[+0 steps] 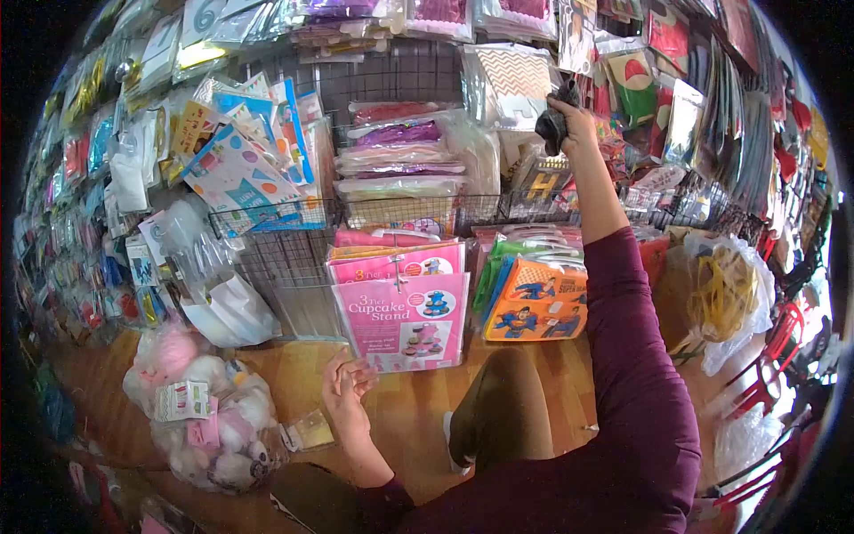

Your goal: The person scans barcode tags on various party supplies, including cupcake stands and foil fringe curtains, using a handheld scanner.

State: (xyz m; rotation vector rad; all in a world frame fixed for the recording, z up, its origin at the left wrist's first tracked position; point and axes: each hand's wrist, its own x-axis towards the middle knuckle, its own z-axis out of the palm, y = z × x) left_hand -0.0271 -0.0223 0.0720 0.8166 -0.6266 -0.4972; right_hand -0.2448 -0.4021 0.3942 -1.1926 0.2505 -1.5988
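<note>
My right hand point(580, 132) is stretched far forward at the upper right, its fingers closed round a crumpled dark cloth point(555, 121). The cloth overlaps the packets on the wire rack, close to a zigzag-patterned packet point(514, 78) and a packet with a gold letter H point(541, 184). Low in front of me, my left hand point(348, 384) is empty, with its fingers loosely bent and apart. Just beyond it stands a pink cupcake stand pack point(405, 322), at the front of a row of similar packs. Orange superhero packs point(536, 301) stand to the right of these.
A wire basket point(285, 258) runs along the rack, with party packs point(245, 173) on the left and folded packets point(400, 165) mid-rack. On the wooden floor point(307, 378) sits a clear bag of plush toys point(218, 418). A plastic bag with yellow contents point(725, 289) is at right.
</note>
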